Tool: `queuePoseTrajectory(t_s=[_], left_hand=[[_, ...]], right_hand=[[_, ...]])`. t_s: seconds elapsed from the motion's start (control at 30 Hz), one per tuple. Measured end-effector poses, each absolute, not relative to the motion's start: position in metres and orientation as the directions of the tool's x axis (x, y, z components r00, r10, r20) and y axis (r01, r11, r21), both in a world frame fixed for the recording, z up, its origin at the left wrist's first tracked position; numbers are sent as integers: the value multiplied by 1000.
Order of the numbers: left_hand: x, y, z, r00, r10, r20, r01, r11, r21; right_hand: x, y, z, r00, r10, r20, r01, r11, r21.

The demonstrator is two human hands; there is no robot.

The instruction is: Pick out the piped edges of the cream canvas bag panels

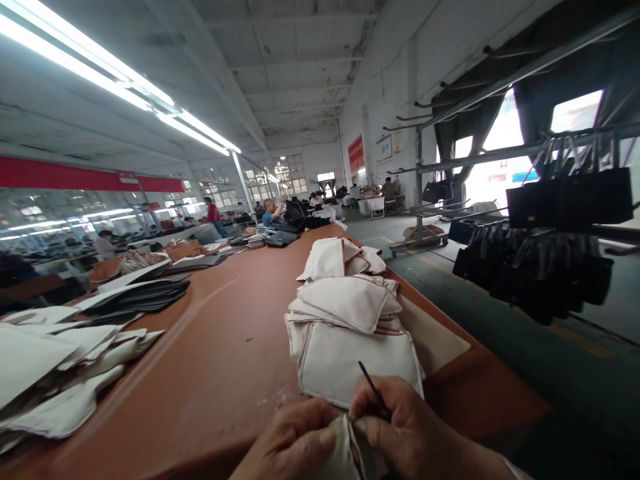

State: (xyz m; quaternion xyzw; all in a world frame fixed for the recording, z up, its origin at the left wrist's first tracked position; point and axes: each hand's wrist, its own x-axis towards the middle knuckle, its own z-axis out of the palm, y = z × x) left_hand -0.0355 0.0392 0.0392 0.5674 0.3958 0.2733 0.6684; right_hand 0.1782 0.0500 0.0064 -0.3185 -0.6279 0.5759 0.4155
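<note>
My left hand (300,437) is closed on the edge of a cream fabric piece (345,453) at the bottom of the view. On the piece's other side, my right hand (400,417) pinches the same edge. A thin dark tool (370,381) rises between its fingers; its lower end is hidden, so its kind does not show. Right beyond my hands lies a stack of cream sewn panels (357,357) with brown edges, in several overlapping piles on the brown table (240,347).
White panels (40,360) and black sheets (140,300) are heaped on the left. A flat beige sheet (435,337) lies by the table's right edge. Black handbags (570,200) hang from a metal rack on the right. A co-worker in blue (270,212) is at the far end.
</note>
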Motion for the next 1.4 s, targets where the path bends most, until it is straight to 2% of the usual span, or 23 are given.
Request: queuePoseTrajectory(t_s=[0.07, 0.1, 0.27, 0.4, 0.5, 0.6, 0.7, 0.87, 1.1, 1.23, 1.4], left_hand=[[-31, 38, 46, 522, 826, -212, 140, 162, 977], [-28, 37, 48, 541, 814, -209, 158, 146, 977], [-14, 35, 42, 624, 779, -66, 35, 56, 998], [-8, 32, 30, 688, 719, -102, 55, 89, 995], [-7, 28, 26, 678, 726, -115, 74, 88, 993], [-6, 28, 24, 634, 755, -168, 132, 109, 985], [-3, 29, 20, 566, 792, -230, 236, 112, 965], [0, 31, 5, 460, 872, -168, 341, 2, 940], [-2, 33, -6, 491, 835, -247, 234, 147, 961], [6, 32, -3, 500, 835, -228, 215, 136, 967], [8, 27, -7, 385, 902, -197, 287, 86, 954]], right_hand=[[182, 46, 17, -442, 865, 236, -21, 253, -967], [183, 44, 21, -446, 865, 229, -12, 250, -968], [183, 40, 17, -464, 884, -49, -20, -65, -998], [189, 39, 5, -509, 846, -161, 25, -172, -985], [197, 38, 0, -558, 805, -199, 42, -213, -976], [202, 37, 2, -561, 810, -168, 103, -133, -986], [201, 34, 7, -488, 865, -120, 207, -19, -978], [194, 33, 10, -395, 911, -122, 336, 19, -942], [195, 35, 1, -368, 920, -135, 295, -22, -955], [193, 32, -4, -352, 933, -76, 366, 63, -929], [186, 29, -24, -308, 947, 90, 385, 211, -899]])
